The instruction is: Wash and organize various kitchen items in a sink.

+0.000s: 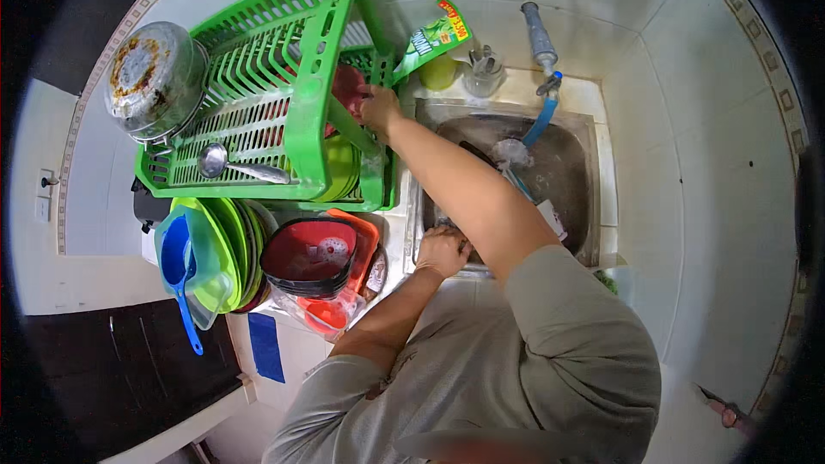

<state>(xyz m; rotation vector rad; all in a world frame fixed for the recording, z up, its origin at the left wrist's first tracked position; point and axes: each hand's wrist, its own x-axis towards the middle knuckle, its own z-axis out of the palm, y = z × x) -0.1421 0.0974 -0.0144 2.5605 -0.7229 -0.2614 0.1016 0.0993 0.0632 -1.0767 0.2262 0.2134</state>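
Observation:
My right hand (380, 113) reaches across to the green plastic dish rack (309, 129) and grips the edge of a red plate (348, 91) on its lower level. Over the near left rim of the metal sink (412, 206) is my left hand (443, 250), fingers curled; whether it holds anything is hidden. Green plates (341, 167) stand lower in the rack. On the upper level lie a metal ladle (248, 169) and an upturned metal pot (155, 77) with a stained base. Inside the sink, a blue hose (540, 121) hangs from the tap (540, 35) above foam and partly hidden utensils.
Left of the sink are stacked green plates (222, 251), a blue strainer (180, 264), dark-rimmed red bowls (309, 251) and an orange tray (366, 238). Behind the sink stand a green pouch (435, 38), a yellow-green container (438, 72) and a glass jar (483, 74) with utensils.

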